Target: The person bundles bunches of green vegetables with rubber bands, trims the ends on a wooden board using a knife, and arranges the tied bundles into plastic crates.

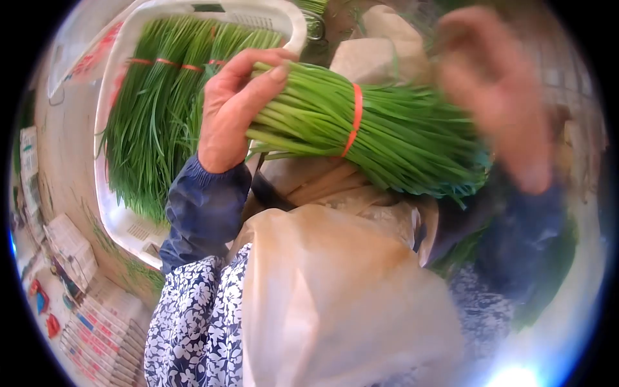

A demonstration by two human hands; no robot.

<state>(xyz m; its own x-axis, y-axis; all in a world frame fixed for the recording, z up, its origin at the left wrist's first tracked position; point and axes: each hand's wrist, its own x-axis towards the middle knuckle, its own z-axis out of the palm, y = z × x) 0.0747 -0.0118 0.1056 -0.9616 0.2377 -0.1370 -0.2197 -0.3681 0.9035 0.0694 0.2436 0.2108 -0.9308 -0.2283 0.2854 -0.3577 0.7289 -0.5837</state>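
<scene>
My left hand [235, 106] is closed round the stem end of a bundle of green chives [387, 129], the thumb on top. The bundle lies sideways over my lap, with an orange-red band [354, 119] round its middle. My right hand [496, 97] is raised by the leafy end, blurred by motion, with fingers and thumb apart and nothing visible in them. Whether it touches the leaf tips I cannot make out.
On the left, a white plastic basket [104, 193] holds several banded chive bundles [155, 103]. Stacked newspapers [106, 335] and small red items [53, 326] lie at lower left. A beige apron [348, 290] covers my lap. More greens [554, 277] show at right.
</scene>
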